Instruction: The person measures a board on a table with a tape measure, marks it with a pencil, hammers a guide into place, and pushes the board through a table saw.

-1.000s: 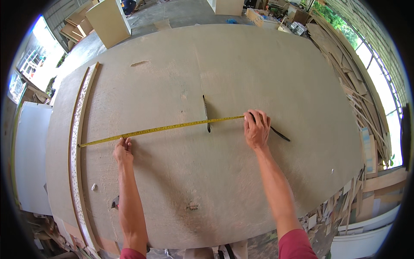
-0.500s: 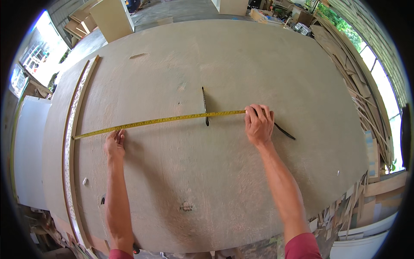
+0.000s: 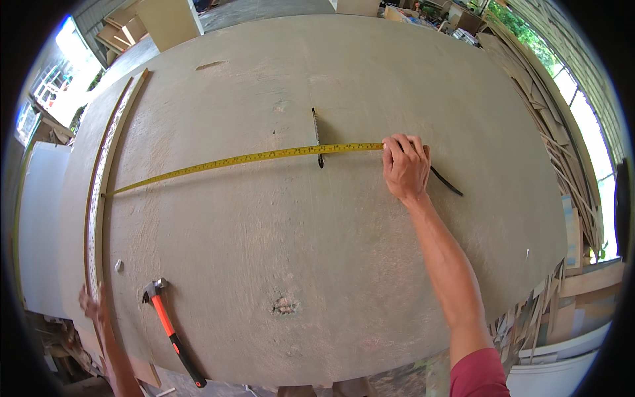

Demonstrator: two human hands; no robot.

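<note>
My right hand (image 3: 406,167) is closed around the end of a yellow tape measure (image 3: 251,157). Its case is mostly hidden in my fingers, and a black strap (image 3: 446,182) trails out to the right. The blade runs left across the tabletop, and its tip meets a long pale wooden strip (image 3: 96,228) on the left. Over the near part of that strip is my left hand (image 3: 94,306), fingers apart and slightly blurred, holding nothing I can see. To its right lies a claw hammer (image 3: 165,316) with an orange and black handle.
The large worn tabletop (image 3: 370,264) has a rough pitted patch. A slim dark piece (image 3: 315,122) lies beneath the tape. Near the strip is a small white stub (image 3: 119,266). Long boards (image 3: 536,112) and offcuts line the right; a white panel (image 3: 43,225) stands left.
My left hand has left the tape and moved toward me and left to the wooden strip, uncovering the hammer. The whole view has shifted somewhat; my right hand still holds the tape.
</note>
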